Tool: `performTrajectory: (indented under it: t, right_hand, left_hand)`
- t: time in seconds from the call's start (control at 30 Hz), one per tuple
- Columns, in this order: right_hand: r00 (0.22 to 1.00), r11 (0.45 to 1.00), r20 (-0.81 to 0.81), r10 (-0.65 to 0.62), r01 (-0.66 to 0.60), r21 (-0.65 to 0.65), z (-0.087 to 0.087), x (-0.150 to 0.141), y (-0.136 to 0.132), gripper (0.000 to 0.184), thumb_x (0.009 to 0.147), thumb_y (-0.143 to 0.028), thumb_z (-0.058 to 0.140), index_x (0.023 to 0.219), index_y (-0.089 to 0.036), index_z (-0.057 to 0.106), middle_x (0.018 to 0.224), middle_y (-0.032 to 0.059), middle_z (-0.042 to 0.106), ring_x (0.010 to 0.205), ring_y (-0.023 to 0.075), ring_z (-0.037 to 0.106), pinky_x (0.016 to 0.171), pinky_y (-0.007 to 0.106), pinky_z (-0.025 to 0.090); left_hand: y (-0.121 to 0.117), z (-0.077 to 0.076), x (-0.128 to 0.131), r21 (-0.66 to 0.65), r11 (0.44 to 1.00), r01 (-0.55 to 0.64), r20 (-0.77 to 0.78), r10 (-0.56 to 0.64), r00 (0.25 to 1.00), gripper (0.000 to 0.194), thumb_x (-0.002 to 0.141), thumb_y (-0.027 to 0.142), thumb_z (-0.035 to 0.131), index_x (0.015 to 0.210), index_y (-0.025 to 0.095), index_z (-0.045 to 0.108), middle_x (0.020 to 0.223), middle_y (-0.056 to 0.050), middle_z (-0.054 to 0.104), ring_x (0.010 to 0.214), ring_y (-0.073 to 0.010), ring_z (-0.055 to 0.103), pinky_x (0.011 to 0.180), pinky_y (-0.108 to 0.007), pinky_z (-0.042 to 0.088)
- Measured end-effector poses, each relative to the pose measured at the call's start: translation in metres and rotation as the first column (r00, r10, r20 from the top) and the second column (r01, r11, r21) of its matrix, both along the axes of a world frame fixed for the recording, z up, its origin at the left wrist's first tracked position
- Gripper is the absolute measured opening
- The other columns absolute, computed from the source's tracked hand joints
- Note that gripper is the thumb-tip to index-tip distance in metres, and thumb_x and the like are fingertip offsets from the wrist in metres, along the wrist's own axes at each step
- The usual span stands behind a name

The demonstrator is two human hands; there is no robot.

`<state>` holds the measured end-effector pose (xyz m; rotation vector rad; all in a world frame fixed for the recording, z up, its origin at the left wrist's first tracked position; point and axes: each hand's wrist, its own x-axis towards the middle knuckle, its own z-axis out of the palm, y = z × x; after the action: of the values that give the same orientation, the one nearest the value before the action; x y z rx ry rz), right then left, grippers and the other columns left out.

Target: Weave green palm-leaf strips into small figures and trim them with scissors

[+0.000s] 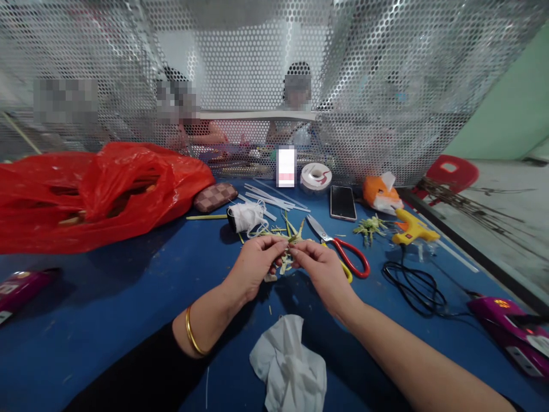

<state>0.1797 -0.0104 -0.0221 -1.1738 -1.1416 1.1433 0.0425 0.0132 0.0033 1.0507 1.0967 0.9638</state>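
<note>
My left hand point(255, 266) and my right hand point(321, 272) meet at the middle of the blue table point(141, 309), thumbs and fingertips pinched together. Between them is a small bunch of yellow-green strips point(294, 232), whose ends stick up past the fingers; my fingertips hide the rest. Pale scraps point(285, 263) lie below and behind the hands. A spool of white thread point(249, 216) lies on its side near my left hand, loose thread trailing toward it. Scissors point(352, 260) with red handles rest beside my right hand, blades apart, with a yellow handle point(346, 272) partly under them.
A red plastic bag point(107, 200) fills the left. A crumpled tissue point(295, 366) lies in front. White sticks point(272, 200), a ribbon roll point(316, 177) and a phone point(342, 202) sit behind. At right are a yellow glue gun point(414, 228), its cord and a purple power strip point(510, 332).
</note>
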Motion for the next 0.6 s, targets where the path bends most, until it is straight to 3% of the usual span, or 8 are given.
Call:
performTrajectory:
  t: [0.07,0.3,0.47,0.6]
  right_hand:
    - [0.993,0.997,0.119,-0.017,0.007,0.079,-0.002,0.002,0.001,0.024,0.077,-0.038,0.067,0.065,-0.018,0.062,0.064,-0.0012,0.058,0.063,0.0147,0.050,0.062,0.028,0.039]
    - [0.926,0.944,0.312,-0.214,0.114,0.308,-0.003,0.006,-0.002,0.017,0.087,-0.029,0.058,0.075,-0.019,0.065,0.077,0.0027,0.060,0.071,0.0170,0.054,0.064,0.027,0.041]
    - [0.871,0.919,0.456,-0.181,-0.015,0.394,0.000,0.008,-0.006,0.014,0.092,-0.023,0.051,0.084,-0.020,0.062,0.079,0.0020,0.063,0.073,0.0169,0.055,0.068,0.027,0.042]
    - [0.828,0.896,0.528,-0.186,-0.078,0.438,0.003,0.008,-0.010,0.019,0.093,-0.019,0.048,0.077,-0.020,0.057,0.073,0.0009,0.059,0.070,0.0159,0.053,0.065,0.026,0.040]
  left_hand:
    - [0.000,0.001,-0.001,-0.019,1.000,0.019,0.035,-0.018,0.999,0.016,0.072,0.026,0.072,0.079,0.012,0.069,0.059,0.003,0.055,0.050,-0.0059,0.045,0.042,-0.016,0.032]
    - [0.006,-0.001,-0.005,-0.095,0.993,0.074,0.164,-0.058,0.985,0.020,0.070,0.013,0.071,0.089,0.011,0.072,0.070,-0.002,0.062,0.055,-0.0061,0.050,0.045,-0.016,0.038]
    - [0.003,-0.001,-0.001,0.028,0.998,0.050,0.020,-0.051,0.999,0.018,0.074,0.018,0.066,0.090,0.011,0.073,0.065,0.000,0.060,0.053,-0.0069,0.048,0.044,-0.016,0.038]
    - [0.000,0.004,0.002,0.172,0.985,-0.003,-0.141,0.028,0.990,0.018,0.076,0.016,0.061,0.087,0.012,0.075,0.059,0.001,0.059,0.050,-0.0075,0.047,0.045,-0.017,0.041]
